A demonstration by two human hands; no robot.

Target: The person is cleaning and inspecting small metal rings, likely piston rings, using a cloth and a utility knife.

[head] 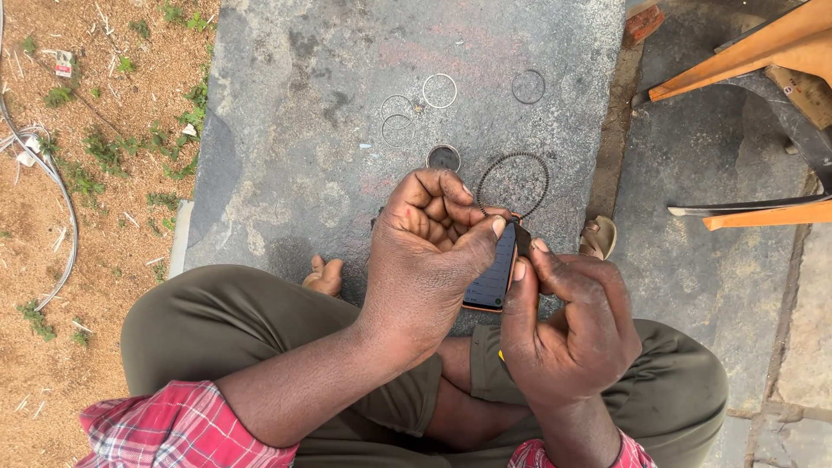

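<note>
At the centre of the frame both hands met over the lap. The left hand was curled, its thumb and forefinger pinched on the edge of a thin coiled spring ring — a dark loop that rose toward the upper middle of the picture, over the stone slab. The right hand was closed round a small dark flat piece with an orange rim, held upright between thumb and fingers, just where the loop ended.

The grip on the spring ring looked slight, only fingertips on a thin wire. A small slackening, or a tug from the other hand, could have let it spring free and drop onto the slab or roll off toward the sandy ground at the left, where so thin a thing would be hard to find. Pulled too hard, the coil might have stretched out of round.

Several loose rings lay on the slab above the hands — a pale ring, a dark ring, two overlapping wire rings and a round metal cap. A dropped part could have knocked these or become mixed among them.
</note>
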